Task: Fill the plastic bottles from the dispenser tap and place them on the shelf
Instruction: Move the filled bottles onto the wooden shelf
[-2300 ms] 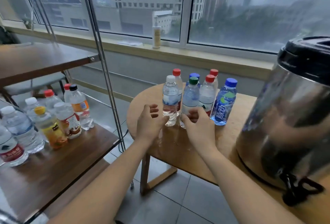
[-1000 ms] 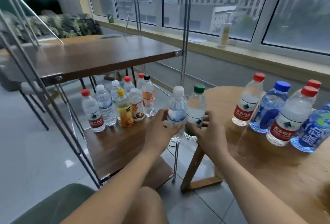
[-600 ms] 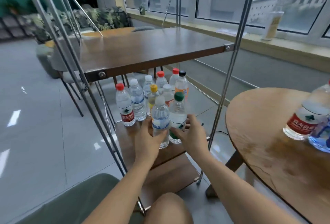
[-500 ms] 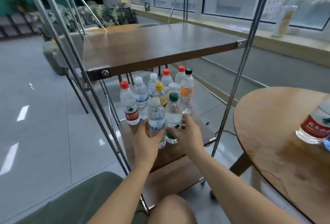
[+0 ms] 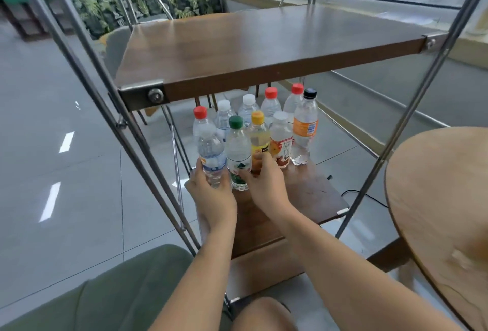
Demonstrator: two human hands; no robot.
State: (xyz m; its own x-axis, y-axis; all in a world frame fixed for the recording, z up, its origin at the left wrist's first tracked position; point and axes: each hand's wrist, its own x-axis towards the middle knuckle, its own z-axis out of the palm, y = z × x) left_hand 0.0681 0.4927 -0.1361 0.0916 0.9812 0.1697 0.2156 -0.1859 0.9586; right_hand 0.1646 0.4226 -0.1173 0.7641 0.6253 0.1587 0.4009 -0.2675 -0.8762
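Placing nearly done for this pair

Left hand point(image 5: 211, 200) grips the blue-label bottle point(image 5: 212, 157) and right hand point(image 5: 266, 185) grips the green-cap bottle point(image 5: 239, 149), both seemingly down on the shelf point(image 5: 313, 193), just before 8 others point(image 5: 281, 140); only letting go remains here.
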